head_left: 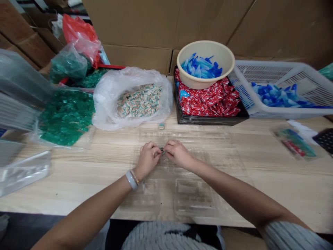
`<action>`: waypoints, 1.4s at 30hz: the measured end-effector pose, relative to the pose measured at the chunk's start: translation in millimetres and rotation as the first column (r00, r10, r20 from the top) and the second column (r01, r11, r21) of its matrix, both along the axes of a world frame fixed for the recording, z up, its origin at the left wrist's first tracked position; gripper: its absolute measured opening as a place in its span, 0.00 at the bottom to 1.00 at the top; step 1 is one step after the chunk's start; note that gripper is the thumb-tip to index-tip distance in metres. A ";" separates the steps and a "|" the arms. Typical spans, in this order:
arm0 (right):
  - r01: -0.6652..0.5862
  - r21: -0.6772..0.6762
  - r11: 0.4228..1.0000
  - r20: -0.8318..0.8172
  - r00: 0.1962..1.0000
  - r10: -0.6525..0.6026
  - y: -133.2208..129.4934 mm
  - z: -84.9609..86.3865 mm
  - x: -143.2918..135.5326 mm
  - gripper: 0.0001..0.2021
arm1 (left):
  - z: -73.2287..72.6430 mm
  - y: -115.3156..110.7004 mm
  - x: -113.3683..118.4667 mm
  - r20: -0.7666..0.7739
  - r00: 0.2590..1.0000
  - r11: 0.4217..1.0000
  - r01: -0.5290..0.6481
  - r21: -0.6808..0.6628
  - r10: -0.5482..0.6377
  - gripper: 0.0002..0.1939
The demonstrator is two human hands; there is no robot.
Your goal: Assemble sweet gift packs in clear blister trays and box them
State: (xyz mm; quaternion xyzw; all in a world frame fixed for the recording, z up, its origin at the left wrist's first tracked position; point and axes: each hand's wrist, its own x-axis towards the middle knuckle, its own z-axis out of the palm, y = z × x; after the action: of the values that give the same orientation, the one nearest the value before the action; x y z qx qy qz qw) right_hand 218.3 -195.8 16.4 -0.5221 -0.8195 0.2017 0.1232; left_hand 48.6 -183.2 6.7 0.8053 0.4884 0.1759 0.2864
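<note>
My left hand and my right hand meet fingertip to fingertip above clear plastic trays. Both pinch a small greenish piece, mostly hidden by the fingers, so its exact kind does not show. Just beyond them a small green-and-beige printed piece lies on the trays' far edge. Behind that, an opened white plastic bag holds a heap of similar small printed pieces.
Green translucent pieces lie at left beside stacked clear plastic. Red packets fill a black box under a cream basin of blue pieces. At right are a white basket and a filled clear pack.
</note>
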 end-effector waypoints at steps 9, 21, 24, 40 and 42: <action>0.089 -0.033 0.995 0.193 0.978 -0.081 5.1 10.3 -9.0 0.05 | -1.9 0.5 -1.5 -0.073 0.994 0.993 0.088 0.081 -0.082 0.13; -0.017 -0.095 0.995 0.025 1.000 0.019 24.6 3.2 -4.9 0.08 | -1.2 -4.7 0.8 -0.097 0.994 0.984 0.073 0.165 -0.057 0.05; -0.098 -0.147 0.984 0.161 0.979 0.121 33.2 14.8 -10.0 0.09 | -2.7 -5.1 1.0 -0.094 0.994 0.982 0.072 0.176 -0.056 0.04; -0.075 -0.235 0.969 0.151 0.982 0.113 48.4 17.5 -4.4 0.07 | -0.5 -2.5 -0.1 -0.082 0.995 0.988 0.068 0.137 -0.057 0.07; -0.008 -0.103 0.995 0.132 0.991 0.022 53.9 15.6 -2.0 0.08 | 1.7 2.3 -0.6 -0.085 0.995 0.986 0.069 0.151 -0.057 0.09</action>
State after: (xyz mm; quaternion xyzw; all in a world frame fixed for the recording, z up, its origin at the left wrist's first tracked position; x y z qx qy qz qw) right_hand 216.2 -141.9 32.0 -0.5338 -0.8184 0.2092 0.0398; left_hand 48.0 -180.9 8.4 0.8464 0.4588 0.1713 0.2090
